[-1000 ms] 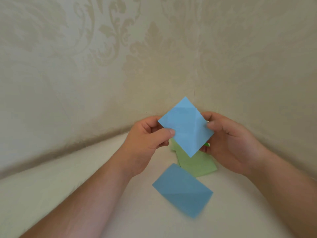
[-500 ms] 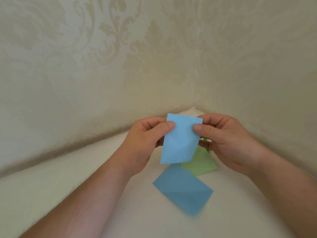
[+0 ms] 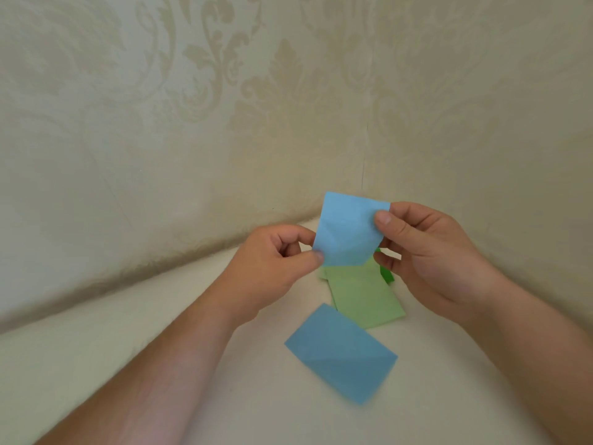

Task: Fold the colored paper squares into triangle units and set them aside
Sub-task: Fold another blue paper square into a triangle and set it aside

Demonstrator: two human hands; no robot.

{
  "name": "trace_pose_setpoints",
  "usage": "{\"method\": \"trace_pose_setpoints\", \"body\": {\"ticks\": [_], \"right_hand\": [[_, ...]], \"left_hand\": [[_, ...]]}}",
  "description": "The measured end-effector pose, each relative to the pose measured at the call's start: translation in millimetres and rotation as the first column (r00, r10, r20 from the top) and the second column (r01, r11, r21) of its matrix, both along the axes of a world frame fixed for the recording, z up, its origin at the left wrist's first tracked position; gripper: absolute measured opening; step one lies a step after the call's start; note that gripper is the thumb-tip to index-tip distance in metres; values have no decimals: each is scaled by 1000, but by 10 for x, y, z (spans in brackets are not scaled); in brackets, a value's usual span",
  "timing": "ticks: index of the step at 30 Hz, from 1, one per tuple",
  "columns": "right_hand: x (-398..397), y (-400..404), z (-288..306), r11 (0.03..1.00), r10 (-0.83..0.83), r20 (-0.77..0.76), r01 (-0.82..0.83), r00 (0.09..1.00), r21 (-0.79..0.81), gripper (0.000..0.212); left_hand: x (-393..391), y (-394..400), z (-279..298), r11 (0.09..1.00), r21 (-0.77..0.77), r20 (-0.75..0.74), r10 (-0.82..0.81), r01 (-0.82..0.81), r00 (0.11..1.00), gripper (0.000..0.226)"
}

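Note:
I hold a light blue paper square (image 3: 348, 231) up in the air in front of the wall corner. My left hand (image 3: 276, 261) pinches its lower left corner between thumb and forefinger. My right hand (image 3: 426, 252) pinches its upper right corner, thumb on the front. The sheet's lower right corner looks bent away. Below it, on the white surface, lies a light green paper (image 3: 365, 297) with a darker green piece (image 3: 386, 274) peeking out beside it. Nearer to me lies another blue paper (image 3: 341, 351), flat, with a diagonal crease.
The white surface (image 3: 96, 364) runs into a corner formed by two walls with pale ornamental wallpaper (image 3: 224, 107). Both my forearms reach in from the bottom of the view.
The held blue sheet has turned from a diamond stance to a nearly upright square. My right hand has shifted to its top right corner, my left to its bottom left.

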State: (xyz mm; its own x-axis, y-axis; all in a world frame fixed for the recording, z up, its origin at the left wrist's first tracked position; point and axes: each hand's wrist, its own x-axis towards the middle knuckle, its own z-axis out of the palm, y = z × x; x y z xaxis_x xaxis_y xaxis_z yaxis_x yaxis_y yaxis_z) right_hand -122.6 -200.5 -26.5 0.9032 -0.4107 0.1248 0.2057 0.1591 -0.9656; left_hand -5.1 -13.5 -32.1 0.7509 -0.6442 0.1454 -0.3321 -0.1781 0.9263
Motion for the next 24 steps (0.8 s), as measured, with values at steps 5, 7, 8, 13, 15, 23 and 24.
{"method": "trace_pose_setpoints", "body": {"ticks": [5,7,8,13,15,23,24], "right_hand": [[4,4,-15,1000,23,2,-23,1000,-7,9],[3,7,-20,999,48,5,-48,999,-26,15],[4,10,-26,997,55,14,-54,998,-50,17],[-23,3,-99,825,68,124,14,990,-565,9],[-5,-5,-163,633,77,121,45,990,-773,14],[-11,-16,-157,703,30,9,-15,999,-711,42],[-9,-4,-160,707,47,-21,-48,999,-706,43]], "left_hand": [[-37,-15,4,998,-35,-40,-48,46,998,28],[-41,-24,14,997,-52,-97,-66,61,993,33],[-32,-30,18,995,-79,-148,-80,69,986,34],[8,-45,75,964,-262,-440,-83,-40,894,33],[18,-35,80,954,-292,-431,-62,-74,900,22],[15,-21,48,943,-331,-271,-110,14,956,57],[24,-20,46,939,-343,-278,-116,14,954,61]]}}
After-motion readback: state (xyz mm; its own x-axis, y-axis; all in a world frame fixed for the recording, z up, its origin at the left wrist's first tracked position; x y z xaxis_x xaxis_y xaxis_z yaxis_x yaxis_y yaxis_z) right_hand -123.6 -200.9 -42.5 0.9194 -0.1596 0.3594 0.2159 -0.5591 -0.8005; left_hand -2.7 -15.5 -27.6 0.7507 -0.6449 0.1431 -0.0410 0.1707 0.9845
